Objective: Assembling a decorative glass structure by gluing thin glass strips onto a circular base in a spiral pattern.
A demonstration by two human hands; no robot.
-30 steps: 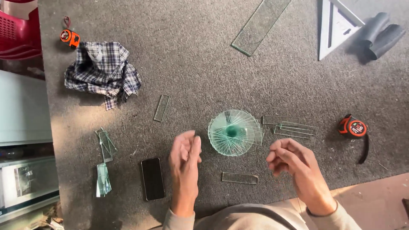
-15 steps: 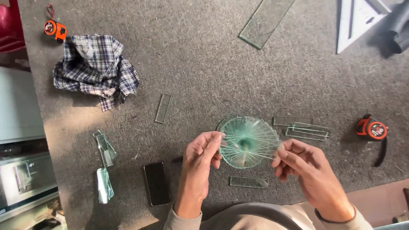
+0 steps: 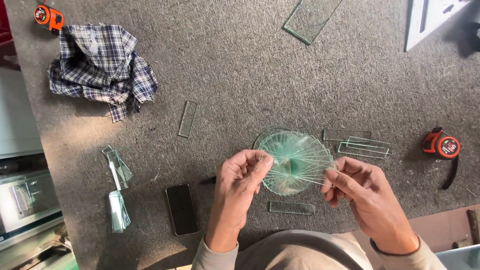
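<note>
A round fan of stacked clear glass strips (image 3: pixel 295 161) is held just above the grey felt table (image 3: pixel 240 85). My left hand (image 3: pixel 240 187) pinches its left edge and my right hand (image 3: pixel 362 192) pinches its right edge. A single glass strip (image 3: pixel 291 207) lies on the felt below the fan, between my wrists. Three more strips (image 3: pixel 357 142) lie just right of the fan.
A black phone (image 3: pixel 181 208) lies left of my left hand. Glass offcuts (image 3: pixel 118 190) sit further left, one strip (image 3: pixel 188 118) above. A plaid cloth (image 3: pixel 100 67), two orange tape measures (image 3: pixel 442 145) (image 3: pixel 48 16), a glass pane (image 3: pixel 311 17) and a set square (image 3: pixel 430 17) lie around.
Both hands closed in on the glass fan, took it by its edges and lifted it off the felt toward me. The camera moved closer.
</note>
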